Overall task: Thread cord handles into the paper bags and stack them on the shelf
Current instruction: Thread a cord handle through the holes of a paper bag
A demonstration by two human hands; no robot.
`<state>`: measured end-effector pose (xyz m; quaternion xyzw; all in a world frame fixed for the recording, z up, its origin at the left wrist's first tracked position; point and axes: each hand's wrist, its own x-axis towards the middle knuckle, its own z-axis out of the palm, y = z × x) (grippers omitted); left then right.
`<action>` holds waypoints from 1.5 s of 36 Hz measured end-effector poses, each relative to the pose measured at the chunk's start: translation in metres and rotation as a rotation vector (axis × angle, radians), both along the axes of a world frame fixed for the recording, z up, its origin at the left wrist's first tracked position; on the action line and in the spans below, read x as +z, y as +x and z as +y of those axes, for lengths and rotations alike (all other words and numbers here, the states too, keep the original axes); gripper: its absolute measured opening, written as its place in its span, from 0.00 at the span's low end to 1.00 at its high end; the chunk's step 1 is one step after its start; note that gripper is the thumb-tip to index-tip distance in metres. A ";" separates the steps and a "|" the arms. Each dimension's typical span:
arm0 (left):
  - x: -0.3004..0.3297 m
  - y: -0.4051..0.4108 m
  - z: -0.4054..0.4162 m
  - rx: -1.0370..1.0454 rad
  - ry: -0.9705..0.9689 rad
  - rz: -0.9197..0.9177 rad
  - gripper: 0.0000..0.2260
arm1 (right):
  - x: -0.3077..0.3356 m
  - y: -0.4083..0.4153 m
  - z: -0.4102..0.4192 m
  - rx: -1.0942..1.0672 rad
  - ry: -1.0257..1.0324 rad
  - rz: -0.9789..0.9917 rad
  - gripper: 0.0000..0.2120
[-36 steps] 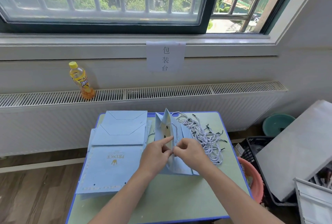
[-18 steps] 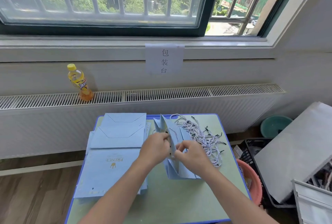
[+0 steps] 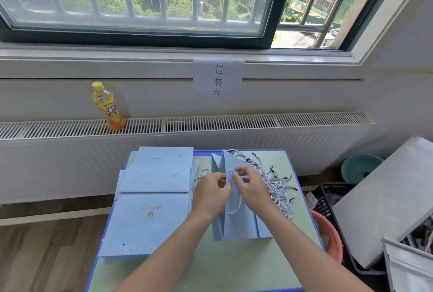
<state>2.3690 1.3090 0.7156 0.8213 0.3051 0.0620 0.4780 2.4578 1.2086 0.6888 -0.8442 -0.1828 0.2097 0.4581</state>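
**Cord now showing through the bag's side panel**

A second ago both hands were pressed together low on the half-opened paper bag (image 3: 236, 219), pinching its upright panel. Now they sit higher, near the bag's mouth, and a loop of cord (image 3: 235, 207) hangs down the outer face of the panel, which was not showing before. The left hand (image 3: 212, 192) has its fingers curled against the panel's edge; whether it pinches paper or cord I cannot tell. The right hand (image 3: 251, 187) has its fingertips bunched on the cord where it meets the panel, apparently at the punched hole.

The bag stands partly spread in the middle of the table (image 3: 234, 266), towards the right side, with its mouth towards the far edge. The pile of loose cords (image 3: 276, 180) lies just beyond the right hand, near the far right corner. The flat stack of bags (image 3: 152, 198) covers the left side of the table.

My reading is that one end of this handle has gone through and is being drawn up or secured. The other end and the opposite panel probably remain, and no stacking has begun for this bag.
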 end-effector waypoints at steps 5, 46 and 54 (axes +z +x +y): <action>-0.005 -0.008 -0.008 -0.026 0.072 -0.056 0.08 | 0.001 -0.003 0.003 -0.014 0.023 0.017 0.07; 0.005 -0.016 0.016 0.078 0.077 -0.048 0.11 | -0.030 -0.032 -0.035 0.341 -0.006 -0.337 0.04; 0.010 -0.015 0.022 0.108 0.098 -0.065 0.08 | -0.031 -0.024 -0.044 0.291 -0.130 -0.268 0.03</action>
